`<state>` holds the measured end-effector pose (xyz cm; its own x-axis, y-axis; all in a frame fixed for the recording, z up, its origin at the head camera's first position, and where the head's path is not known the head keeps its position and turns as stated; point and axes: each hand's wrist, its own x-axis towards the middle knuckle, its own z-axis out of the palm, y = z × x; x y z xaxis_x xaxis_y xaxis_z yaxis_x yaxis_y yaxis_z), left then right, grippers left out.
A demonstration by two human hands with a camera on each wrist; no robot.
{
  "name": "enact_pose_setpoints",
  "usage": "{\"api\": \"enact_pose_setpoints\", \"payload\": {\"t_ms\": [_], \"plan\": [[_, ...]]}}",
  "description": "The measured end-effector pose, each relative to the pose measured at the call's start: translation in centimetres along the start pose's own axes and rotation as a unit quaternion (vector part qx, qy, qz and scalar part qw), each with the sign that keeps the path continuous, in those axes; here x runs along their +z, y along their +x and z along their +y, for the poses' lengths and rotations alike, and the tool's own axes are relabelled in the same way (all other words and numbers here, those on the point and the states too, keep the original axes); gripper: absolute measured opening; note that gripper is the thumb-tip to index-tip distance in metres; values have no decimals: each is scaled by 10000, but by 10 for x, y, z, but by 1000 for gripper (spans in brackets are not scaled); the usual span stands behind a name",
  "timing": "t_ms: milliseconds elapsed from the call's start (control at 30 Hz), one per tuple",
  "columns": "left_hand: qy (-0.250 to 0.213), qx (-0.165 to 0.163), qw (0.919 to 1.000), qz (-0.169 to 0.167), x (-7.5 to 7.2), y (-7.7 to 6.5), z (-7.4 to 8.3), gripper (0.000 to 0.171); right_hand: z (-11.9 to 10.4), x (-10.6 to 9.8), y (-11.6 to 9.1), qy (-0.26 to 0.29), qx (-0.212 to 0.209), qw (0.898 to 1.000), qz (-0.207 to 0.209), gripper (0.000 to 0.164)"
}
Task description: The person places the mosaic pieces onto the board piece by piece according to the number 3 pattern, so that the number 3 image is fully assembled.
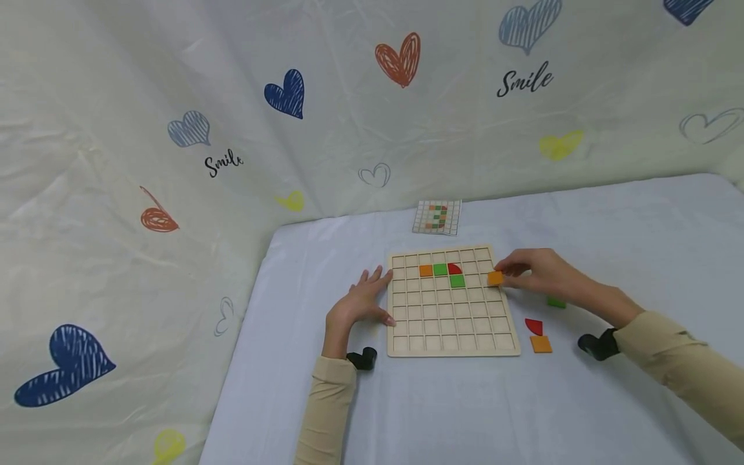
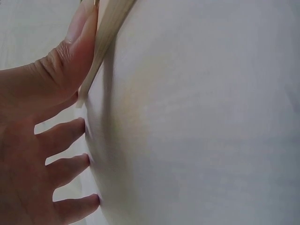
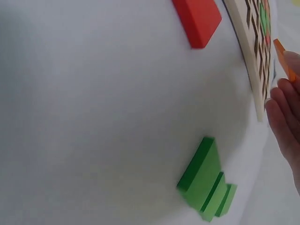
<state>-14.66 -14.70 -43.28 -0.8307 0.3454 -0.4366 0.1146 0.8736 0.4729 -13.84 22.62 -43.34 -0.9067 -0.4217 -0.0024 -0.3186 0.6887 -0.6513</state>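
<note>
Grid board (image 1: 447, 311) in matt, smooth-lkg wood, orange tile (image 1: 495, 278) smooth & matt, tbl cover (image 1: 418, 413) matt cloth.

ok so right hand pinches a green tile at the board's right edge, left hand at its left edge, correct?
Not green: the right hand pinches an orange tile at the right edge of the board, per head view. Left hand at its left edge: correct.

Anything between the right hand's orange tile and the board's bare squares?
Nothing visible. Right hand pinches the orange tile at the right edge of the board; bare squares run left to the nearest green tile. Left hand is at the opposite edge.
</note>
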Motion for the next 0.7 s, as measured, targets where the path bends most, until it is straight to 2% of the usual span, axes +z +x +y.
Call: {"api": "enact_pose_setpoints", "payload": {"t_ms": [133, 433, 600, 700], "plan": [[-4, 15, 10000, -12, 0, 1, 0, 112, -6, 5, 6, 17, -170, 9998, -83, 23], [15, 8, 10000, -11, 0, 1, -1, 112, -16, 19, 21, 64, -210, 9989, -423, 22], [41, -6, 10000, -19, 1, 1, -1, 112, -21, 26, 28, -2, -425, 9976, -552, 20], [20, -17, 10000, -14, 1, 1, -1, 112, -24, 29, 30, 56, -365, 9973, -641, 23]]}}
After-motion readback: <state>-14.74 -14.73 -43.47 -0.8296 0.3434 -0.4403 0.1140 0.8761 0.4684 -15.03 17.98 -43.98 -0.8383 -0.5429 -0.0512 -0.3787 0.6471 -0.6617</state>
